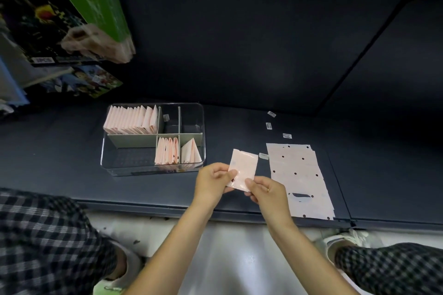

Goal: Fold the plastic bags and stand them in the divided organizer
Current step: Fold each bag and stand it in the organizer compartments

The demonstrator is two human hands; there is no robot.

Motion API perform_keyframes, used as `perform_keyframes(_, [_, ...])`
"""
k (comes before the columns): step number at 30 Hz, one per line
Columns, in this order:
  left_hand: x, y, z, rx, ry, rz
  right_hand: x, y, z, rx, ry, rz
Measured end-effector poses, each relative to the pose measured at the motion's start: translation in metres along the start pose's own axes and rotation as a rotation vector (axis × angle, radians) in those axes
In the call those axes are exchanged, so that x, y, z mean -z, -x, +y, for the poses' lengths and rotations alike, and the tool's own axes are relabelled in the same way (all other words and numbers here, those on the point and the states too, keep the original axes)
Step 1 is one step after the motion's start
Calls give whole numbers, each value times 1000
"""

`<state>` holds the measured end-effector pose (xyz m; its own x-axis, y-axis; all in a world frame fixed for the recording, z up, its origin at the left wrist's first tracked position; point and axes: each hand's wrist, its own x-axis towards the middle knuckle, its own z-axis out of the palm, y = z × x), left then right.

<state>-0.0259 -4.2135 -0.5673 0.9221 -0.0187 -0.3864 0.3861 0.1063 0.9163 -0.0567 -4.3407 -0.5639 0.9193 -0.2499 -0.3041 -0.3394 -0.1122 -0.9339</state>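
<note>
A pale pink folded plastic bag is held above the dark mat, just right of the clear divided organizer. My left hand pinches its lower left edge and my right hand pinches its lower right corner. Several folded bags stand in the organizer's back left compartment, more folded bags stand in a front middle one, and one folded bag leans in the front right one. A flat stack of unfolded bags with black dots lies to the right.
Three small white stickers lie on the mat behind the flat stack, and another sticker lies beside the held bag. Colourful boxes stand at the far left. My checked trouser knees and shoes frame the mat's front edge.
</note>
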Motion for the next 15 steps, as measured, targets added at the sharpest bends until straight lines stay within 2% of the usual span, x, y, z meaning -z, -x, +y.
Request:
perform_keyframes(2, [6,-11,-2,-83,-133,11,-3,-6,2,-14,8,36])
perform_keyframes(5, [30,-39,-4,-311,-665,179,-2,-16,4,-26,-5,72])
perform_keyframes(7, [51,-60,-5,-385,-914,239,-2,-22,5,-35,-7,77])
perform_keyframes(11, [78,-94,-13,-404,-1376,120,-8,-30,9,-55,4,59])
perform_keyframes(15, [90,-108,-17,-450,-1542,28,-20,-36,12,-47,17,10])
